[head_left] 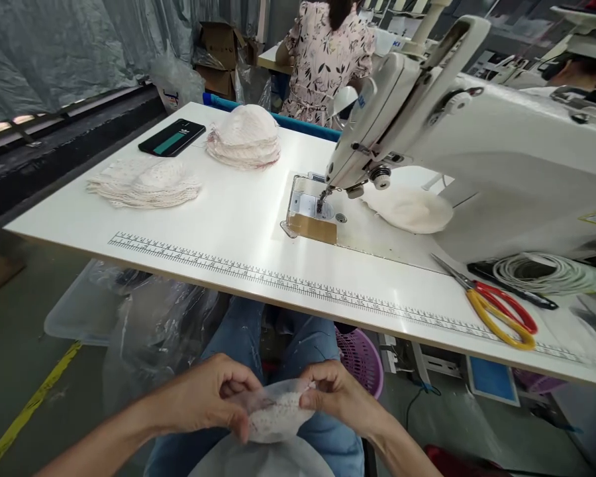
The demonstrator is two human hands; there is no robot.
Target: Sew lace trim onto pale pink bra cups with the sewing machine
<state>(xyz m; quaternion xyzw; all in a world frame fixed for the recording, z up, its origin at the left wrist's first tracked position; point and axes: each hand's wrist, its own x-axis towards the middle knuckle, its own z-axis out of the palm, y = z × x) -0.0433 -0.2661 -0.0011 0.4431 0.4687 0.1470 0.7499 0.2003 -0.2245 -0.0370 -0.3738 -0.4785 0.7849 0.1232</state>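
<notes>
Above my lap, both hands hold a small rounded piece of sheer white fabric [278, 417] with a speckled lace-like pattern. My left hand [218, 397] pinches its left edge between thumb and fingers. At the upper right edge, the thumb and fingers of my right hand [335, 394] are closed on it. Below it, a larger pale translucent sheet [261, 457] lies across my lap. On the table, a stack of flat white fabric pieces [146, 182] lies at the left, and a domed stack of similar pieces [243, 136] sits farther back.
A white sewing machine [477, 146] stands on the table [228, 225], with a cream fabric piece [412, 209] under its arm. Scissors [496, 311] and coiled cord [551, 273] lie at right, a phone [172, 137] at back left. A purple basket [365, 358] is below. Another person [322, 59] sits ahead.
</notes>
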